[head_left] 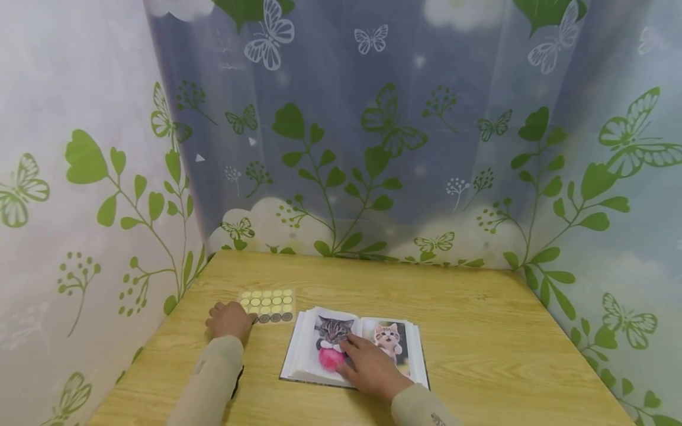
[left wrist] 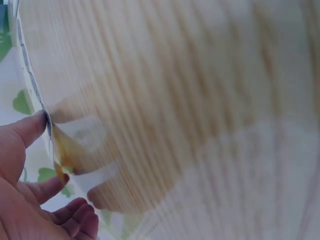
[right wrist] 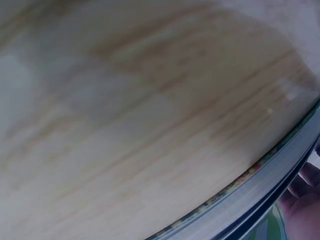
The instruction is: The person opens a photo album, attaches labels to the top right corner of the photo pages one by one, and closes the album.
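Observation:
An open photo album (head_left: pixel 306 355) with two cat pictures lies on the wooden table (head_left: pixel 479 331). My right hand (head_left: pixel 358 355) rests flat on its pages, fingers straight, over the red ball on the left-hand picture. In the right wrist view only the album's page edge (right wrist: pixel 260 195) and my fingertips (right wrist: pixel 300 200) show. A sheet of round stickers (head_left: pixel 269 300) lies to the album's left. My left hand (head_left: pixel 230 319) is at that sheet's near left corner with fingers curled. The left wrist view shows its thumb (left wrist: pixel 27 130) and a fingertip pinching the sheet's edge (left wrist: pixel 47 125).
A curtain printed with green leaves and butterflies (head_left: pixel 373 148) closes in the table at the back and on both sides. Bare wood (head_left: pixel 506 355) stretches to the right of the album and behind it.

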A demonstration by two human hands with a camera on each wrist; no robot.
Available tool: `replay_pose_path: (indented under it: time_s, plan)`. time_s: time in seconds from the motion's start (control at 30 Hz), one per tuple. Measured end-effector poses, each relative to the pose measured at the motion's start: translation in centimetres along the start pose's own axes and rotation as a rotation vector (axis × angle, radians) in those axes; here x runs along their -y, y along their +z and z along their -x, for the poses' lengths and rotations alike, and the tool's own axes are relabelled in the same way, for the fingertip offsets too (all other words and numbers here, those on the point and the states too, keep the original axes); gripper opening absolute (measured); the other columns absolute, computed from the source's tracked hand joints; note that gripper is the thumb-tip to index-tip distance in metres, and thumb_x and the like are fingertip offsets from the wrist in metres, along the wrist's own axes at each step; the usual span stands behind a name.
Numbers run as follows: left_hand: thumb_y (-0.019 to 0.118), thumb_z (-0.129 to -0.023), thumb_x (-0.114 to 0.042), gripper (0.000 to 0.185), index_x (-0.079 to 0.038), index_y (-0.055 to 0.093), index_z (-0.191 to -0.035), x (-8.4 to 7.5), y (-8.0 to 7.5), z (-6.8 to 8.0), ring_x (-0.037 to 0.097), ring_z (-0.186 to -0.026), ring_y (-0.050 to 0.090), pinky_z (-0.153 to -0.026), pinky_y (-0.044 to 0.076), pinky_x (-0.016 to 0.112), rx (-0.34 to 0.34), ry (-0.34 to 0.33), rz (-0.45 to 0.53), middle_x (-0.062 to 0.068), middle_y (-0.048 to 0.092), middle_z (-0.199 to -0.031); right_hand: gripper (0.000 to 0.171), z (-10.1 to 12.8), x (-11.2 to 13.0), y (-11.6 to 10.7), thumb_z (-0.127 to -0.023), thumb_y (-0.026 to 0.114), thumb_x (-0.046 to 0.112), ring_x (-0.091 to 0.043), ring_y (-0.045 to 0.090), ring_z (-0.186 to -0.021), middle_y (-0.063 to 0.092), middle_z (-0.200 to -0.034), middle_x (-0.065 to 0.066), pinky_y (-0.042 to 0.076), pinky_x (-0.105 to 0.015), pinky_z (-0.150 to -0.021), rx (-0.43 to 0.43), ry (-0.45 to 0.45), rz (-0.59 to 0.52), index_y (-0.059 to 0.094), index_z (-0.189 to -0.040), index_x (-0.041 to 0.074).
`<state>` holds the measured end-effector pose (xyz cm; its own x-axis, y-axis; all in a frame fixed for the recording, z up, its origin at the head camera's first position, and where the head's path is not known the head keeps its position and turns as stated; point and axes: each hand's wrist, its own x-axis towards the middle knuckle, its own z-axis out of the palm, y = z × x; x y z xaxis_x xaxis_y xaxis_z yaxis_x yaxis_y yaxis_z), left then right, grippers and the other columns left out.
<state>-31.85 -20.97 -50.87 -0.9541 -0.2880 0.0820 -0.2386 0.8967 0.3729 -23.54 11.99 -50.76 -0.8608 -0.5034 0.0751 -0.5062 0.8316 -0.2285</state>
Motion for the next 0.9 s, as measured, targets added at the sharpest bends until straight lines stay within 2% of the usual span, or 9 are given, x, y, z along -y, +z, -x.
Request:
replay_pose_path:
  time_s: [0.13,0.27,0.37,0.47,0.57,0.67,0.8,0.9]
  plan:
    - [0.073,-0.088,-0.033,0.055,0.014,0.05,-0.107,-0.2,-0.1,0.0,0.053,-0.103,0.052,-0.084,0.042,0.064,0.0,-0.013,0.067,0.037,0.054,-0.105,0.058,0.0,0.0,0.0,-0.099,0.055,0.045,-0.036,0.045,-0.134,0.046,-0.149,-0.016,0.039,-0.051,-0.108,-0.007,-0.006,-0.003,0.052,-0.143,0.007]
    - [0.074,-0.087,-0.024,0.054,0.013,0.046,-0.113,-0.2,-0.5,-0.2,0.049,-0.096,0.058,-0.084,0.044,0.064,0.043,-0.032,0.14,0.033,0.059,-0.101,0.059,-0.1,-0.2,0.1,-0.099,0.054,0.046,-0.036,0.045,-0.135,0.045,-0.15,-0.016,0.039,-0.05,-0.108,-0.007,-0.005,0.008,0.052,-0.144,0.008]
    - [0.064,-0.09,-0.017,0.043,0.015,0.048,-0.115,0.0,-1.0,-0.5,0.047,-0.094,0.061,-0.084,0.047,0.062,0.083,-0.058,0.201,0.031,0.061,-0.101,0.06,-0.1,-0.2,0.2,-0.099,0.054,0.047,-0.036,0.044,-0.135,0.044,-0.15,-0.015,0.039,-0.05,-0.109,-0.002,-0.002,0.008,0.052,-0.144,0.008]
    - [0.056,-0.087,-0.01,0.037,0.018,0.054,-0.112,0.4,-1.6,-0.9,0.046,-0.094,0.061,-0.084,0.05,0.059,0.11,-0.078,0.295,0.033,0.062,-0.105,0.06,-0.1,-0.2,0.1,-0.099,0.054,0.046,-0.036,0.044,-0.135,0.044,-0.151,-0.016,0.038,-0.051,-0.109,0.002,-0.005,0.002,0.051,-0.144,0.008]
    - [0.057,-0.085,-0.008,0.038,0.02,0.058,-0.111,0.6,-2.3,-1.2,0.045,-0.095,0.061,-0.085,0.051,0.055,0.121,-0.086,0.402,0.034,0.062,-0.107,0.059,0.0,-0.1,0.0,-0.099,0.054,0.045,-0.036,0.044,-0.135,0.044,-0.15,-0.016,0.039,-0.051,-0.108,0.003,-0.01,-0.001,0.051,-0.144,0.007]
    - [0.065,-0.086,-0.01,0.037,0.019,0.061,-0.109,0.5,-3.1,-1.3,0.04,-0.086,0.065,-0.079,0.055,0.046,0.122,-0.106,0.524,0.029,0.067,-0.093,0.059,-0.1,-0.2,0.0,-0.099,0.053,0.046,-0.036,0.044,-0.135,0.043,-0.151,-0.016,0.038,-0.051,-0.109,0.007,-0.009,0.0,0.051,-0.144,0.007]
    - [0.067,-0.09,-0.011,0.029,0.015,0.064,-0.101,0.0,-3.8,-1.4,0.022,-0.061,0.066,-0.059,0.055,0.032,0.143,-0.134,0.713,0.011,0.065,-0.065,0.06,-0.1,-0.2,0.1,-0.099,0.053,0.046,-0.037,0.044,-0.135,0.043,-0.151,-0.016,0.039,-0.052,-0.108,0.001,-0.014,0.006,0.051,-0.144,0.008]
    - [0.063,-0.094,-0.01,0.033,0.017,0.06,-0.112,-0.6,-4.0,-1.5,0.011,-0.054,0.063,-0.055,0.054,0.024,0.156,-0.148,0.861,0.005,0.063,-0.063,0.059,-0.2,-0.2,0.1,-0.099,0.055,0.045,-0.037,0.045,-0.134,0.044,-0.15,-0.017,0.04,-0.052,-0.107,-0.003,-0.019,0.006,0.052,-0.144,0.007]
